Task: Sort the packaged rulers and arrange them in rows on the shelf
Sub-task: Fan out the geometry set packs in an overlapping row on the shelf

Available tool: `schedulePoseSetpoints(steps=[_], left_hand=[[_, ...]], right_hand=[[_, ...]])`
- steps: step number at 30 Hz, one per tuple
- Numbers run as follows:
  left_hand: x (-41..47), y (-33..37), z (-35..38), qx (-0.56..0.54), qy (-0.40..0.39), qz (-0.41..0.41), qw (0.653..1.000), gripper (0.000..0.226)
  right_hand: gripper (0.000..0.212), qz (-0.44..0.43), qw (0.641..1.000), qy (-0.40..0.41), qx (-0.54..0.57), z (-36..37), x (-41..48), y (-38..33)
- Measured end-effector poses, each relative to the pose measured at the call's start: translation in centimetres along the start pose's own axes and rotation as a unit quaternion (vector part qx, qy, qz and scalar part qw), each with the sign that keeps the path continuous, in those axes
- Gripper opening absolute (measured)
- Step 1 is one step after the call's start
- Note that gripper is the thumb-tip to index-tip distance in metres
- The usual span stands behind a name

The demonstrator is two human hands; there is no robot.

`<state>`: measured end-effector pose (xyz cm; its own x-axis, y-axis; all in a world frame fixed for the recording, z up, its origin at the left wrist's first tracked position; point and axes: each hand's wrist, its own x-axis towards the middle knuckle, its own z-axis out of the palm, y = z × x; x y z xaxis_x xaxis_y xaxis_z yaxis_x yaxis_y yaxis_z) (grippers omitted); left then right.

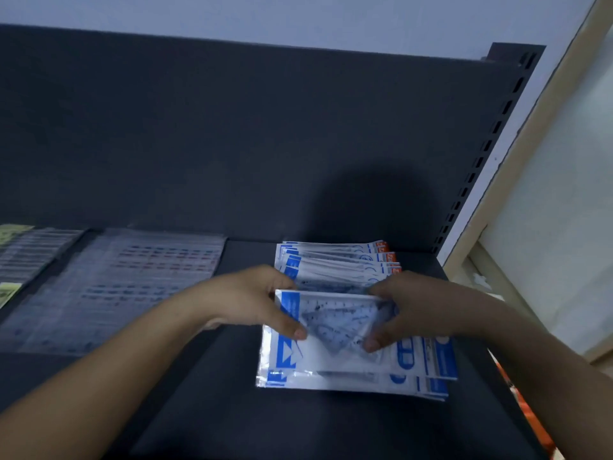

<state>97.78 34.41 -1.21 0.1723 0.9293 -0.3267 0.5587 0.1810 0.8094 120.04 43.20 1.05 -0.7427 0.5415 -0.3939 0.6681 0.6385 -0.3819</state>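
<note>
Your left hand (262,303) and right hand (409,310) pinch the blue-and-white plastic ruler packet (338,315), right of the frame's centre, over the dark shelf (232,410); lay it squarely against the overlapped packet row (335,258) behind.

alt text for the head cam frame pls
The left hand and right hand grip a blue-and-white ruler packet by its sides over a front stack on a dark shelf. A fanned row of like packets lies behind; clear ruler packets lie to the left.
</note>
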Motion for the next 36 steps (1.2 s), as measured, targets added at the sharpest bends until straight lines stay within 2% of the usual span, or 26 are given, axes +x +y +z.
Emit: schedulePoseSetpoints(steps=[3,6,9,12,16,20,23,26,28,31,32,34,36], left_hand=[[0.1,-0.2,-0.3,-0.044,-0.006,-0.020,0.999,0.013],[0.2,-0.4,0.3,-0.067,-0.048,-0.060,0.995,0.019],[-0.1,-0.4,0.2,-0.106,-0.081,-0.089,0.987,0.027],[-0.4,-0.3,0.0,-0.142,-0.103,-0.094,0.980,0.038],[-0.7,-0.2,-0.2,-0.153,-0.117,-0.082,0.978,0.038],[-1.0,-0.3,-0.6,-0.174,-0.105,-0.081,0.976,0.041],[-0.8,-0.3,-1.0,-0.185,-0.114,-0.060,0.974,0.038],[0.1,-0.3,-2.0,-0.211,-0.054,-0.033,0.975,0.037],[1.0,-0.4,-2.5,-0.221,0.008,-0.004,0.975,0.032],[2.7,-1.4,-1.7,-0.202,0.157,0.008,0.967,0.031],[3.2,-1.8,-1.0,-0.183,0.205,0.007,0.961,0.035],[3.5,-3.0,0.3,-0.090,0.281,0.025,0.955,0.050],[3.3,-3.6,0.9,0.091,0.276,0.052,0.955,0.091]], right_hand=[[0.031,0.001,1.000,-0.002,0.019,0.1,0.5,0.4],[0.031,0.008,0.999,-0.041,0.015,1.0,1.1,0.9],[0.038,0.009,0.994,-0.085,0.064,0.9,1.0,1.3],[0.044,0.006,0.989,-0.104,0.103,0.6,0.9,1.5],[0.051,0.010,0.985,-0.112,0.133,0.6,1.1,1.7],[0.035,-0.020,0.982,-0.140,0.123,0.4,1.0,1.7],[0.040,-0.020,0.979,-0.117,0.165,0.2,1.1,2.1],[0.035,0.020,0.963,-0.050,0.264,-0.6,1.3,2.6],[0.026,0.034,0.956,0.023,0.289,-1.0,1.9,2.7],[0.021,0.056,0.969,0.146,0.191,-0.2,3.5,3.1],[0.026,0.066,0.972,0.193,0.119,0.5,3.9,3.3],[0.053,0.059,0.962,0.265,-0.033,2.0,4.3,3.5],[0.085,0.027,0.960,0.263,-0.092,3.0,4.2,2.9]])
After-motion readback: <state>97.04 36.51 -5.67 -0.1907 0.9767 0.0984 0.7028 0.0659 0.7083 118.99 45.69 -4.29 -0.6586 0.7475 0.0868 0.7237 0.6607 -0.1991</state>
